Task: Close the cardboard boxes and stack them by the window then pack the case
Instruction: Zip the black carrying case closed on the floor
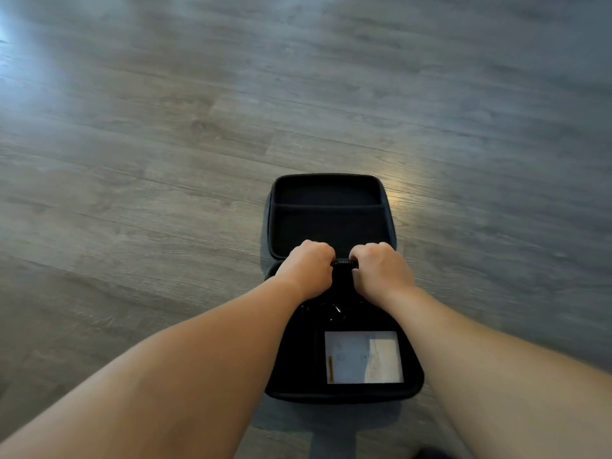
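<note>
A black zip case lies open on the grey wood floor, its lid flat on the far side with a mesh pocket inside. The near half holds dark items and a white paper card in a front compartment. My left hand and my right hand are both curled over the back of the near half, gripping a black ribbed object that spans between them. What that object is stays unclear, as the fists hide most of it.
Grey wood-plank floor stretches all around the case. A dark shape shows at the bottom edge. No cardboard boxes or window are in view.
</note>
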`<state>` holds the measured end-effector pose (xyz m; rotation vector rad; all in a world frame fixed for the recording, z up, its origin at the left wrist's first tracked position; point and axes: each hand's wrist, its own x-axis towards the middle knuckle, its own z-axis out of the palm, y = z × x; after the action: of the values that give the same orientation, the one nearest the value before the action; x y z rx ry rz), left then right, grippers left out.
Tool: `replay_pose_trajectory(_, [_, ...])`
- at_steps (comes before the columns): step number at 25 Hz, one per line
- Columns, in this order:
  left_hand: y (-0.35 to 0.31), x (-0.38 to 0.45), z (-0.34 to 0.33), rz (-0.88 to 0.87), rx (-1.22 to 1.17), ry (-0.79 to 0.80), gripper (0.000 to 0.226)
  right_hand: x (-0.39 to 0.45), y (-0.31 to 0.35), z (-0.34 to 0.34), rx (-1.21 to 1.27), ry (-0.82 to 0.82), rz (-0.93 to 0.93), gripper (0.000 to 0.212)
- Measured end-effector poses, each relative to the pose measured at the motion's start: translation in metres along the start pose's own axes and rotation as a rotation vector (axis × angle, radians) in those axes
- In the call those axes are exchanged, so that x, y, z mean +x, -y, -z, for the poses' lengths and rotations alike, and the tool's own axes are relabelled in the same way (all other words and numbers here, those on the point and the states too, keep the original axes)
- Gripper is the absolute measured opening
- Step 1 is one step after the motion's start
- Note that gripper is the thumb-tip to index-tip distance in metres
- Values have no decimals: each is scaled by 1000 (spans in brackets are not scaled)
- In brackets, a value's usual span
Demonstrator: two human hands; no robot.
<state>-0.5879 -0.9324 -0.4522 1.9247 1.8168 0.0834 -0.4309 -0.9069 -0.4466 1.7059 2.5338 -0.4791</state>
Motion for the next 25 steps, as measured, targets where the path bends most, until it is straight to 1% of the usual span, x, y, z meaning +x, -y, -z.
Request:
replay_pose_trajectory(4, [-15,7,-12,-22,8,61,15,-14,-21,-3,43,34,-45,14])
replay_pose_trajectory(6, [-13,8,-13,-16,15,68,16,-15,-24,-7,60,47,-64,17])
replay_pose_trajectory(8, [-5,7,-11,11,31,12,19,-12,-27,-10,105,49,-110,17])
replay_pose_trajectory(10, [9,6,-6,86,7,-70,19,-9,-30,-14,176,18,-158,15])
replay_pose_trajectory(13, [36,2,2,205,-9,-163,16,-6,-35,-18,233,-102,-215,12])
replay_pose_trajectory(15, [52,-3,7,297,-25,-204,13,0,-38,-18,220,-148,-275,16])
replay_pose_trajectory(17, [65,-6,12,373,-25,-227,11,7,-43,-15,230,-136,-348,27])
replay_pose_trajectory(18, [70,-7,13,405,-23,-228,12,11,-44,-13,256,-113,-381,37])
replay_pose_trajectory(21, [74,-6,13,492,1,-213,25,18,-48,-9,382,-44,-452,65])
replay_pose_trajectory(23, [71,-1,10,533,-38,-177,25,23,-49,-8,424,1,-457,71])
replay_pose_trajectory(25, [67,5,10,573,-135,-170,22,32,-46,-6,416,22,-430,75])
